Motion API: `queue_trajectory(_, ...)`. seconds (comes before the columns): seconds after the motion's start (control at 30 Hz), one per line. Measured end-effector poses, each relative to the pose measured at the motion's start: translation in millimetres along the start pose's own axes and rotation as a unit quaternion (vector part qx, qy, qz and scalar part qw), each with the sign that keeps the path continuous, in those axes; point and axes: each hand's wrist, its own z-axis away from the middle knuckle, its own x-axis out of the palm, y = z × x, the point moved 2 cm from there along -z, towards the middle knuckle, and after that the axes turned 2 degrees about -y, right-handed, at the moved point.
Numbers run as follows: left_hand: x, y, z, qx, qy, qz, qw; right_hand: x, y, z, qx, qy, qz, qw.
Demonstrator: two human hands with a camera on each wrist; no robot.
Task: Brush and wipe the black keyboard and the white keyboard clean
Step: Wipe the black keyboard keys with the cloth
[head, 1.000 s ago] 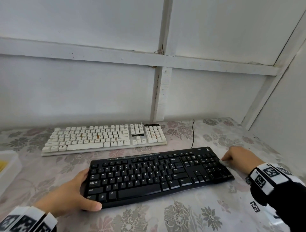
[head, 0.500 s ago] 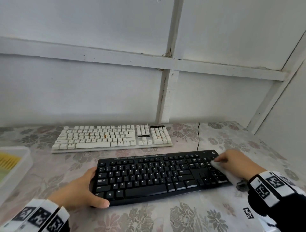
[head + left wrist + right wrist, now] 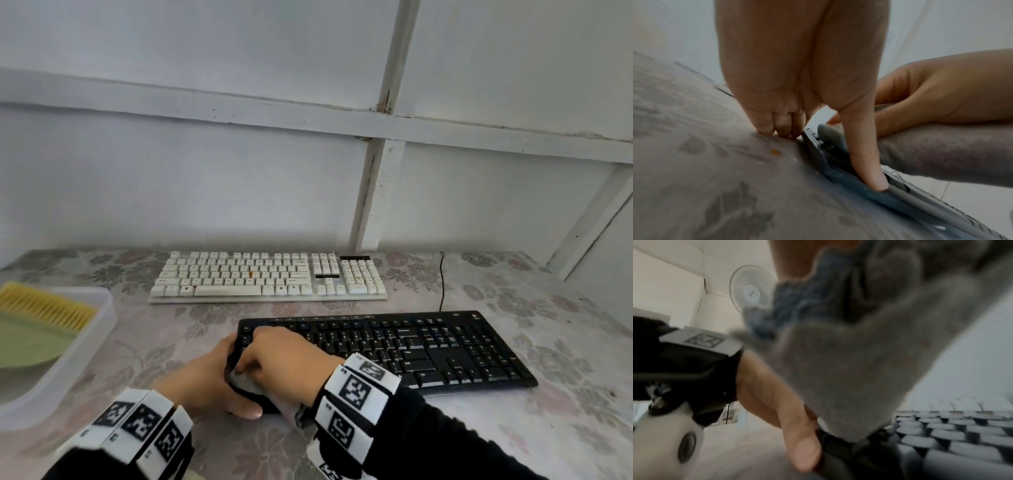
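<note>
Two keyboards lie on the flowered table: the white keyboard [image 3: 269, 277] near the back edge, the black keyboard [image 3: 387, 349] in front. The left hand [image 3: 209, 380] clamps the black one's left end to steady it, while the right hand [image 3: 287, 359], fingers curled, presses one grey cloth [image 3: 945, 146] there.

Two keyboards — one black keyboard [image 3: 404, 349], one white keyboard [image 3: 270, 277] — two hands, one cloth [image 3: 941, 146], one tray [image 3: 85, 339], one brush [image 3: 44, 305].
</note>
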Motion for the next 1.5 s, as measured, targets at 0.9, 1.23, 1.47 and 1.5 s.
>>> queue_trajectory(0.9,-1,3,2,-0.008,0.012,-0.068,0.998,-4,-3,-9,-0.015,-0.036,0.027,0.999)
queue_trajectory(1.23,-3,-1,7,-0.007,-0.025,-0.009,1.0,-16,57,36,0.101,-0.044,0.008,0.994)
queue_trajectory(1.47,-2,0,7,-0.019,-0.028,-0.035,0.999,-33,86,60,0.177,-0.088,0.038,0.98)
queue_trajectory(1.5,-2,0,7,-0.021,-0.027,-0.039,0.999,-36,89,61,0.187,-0.1,0.048,0.976)
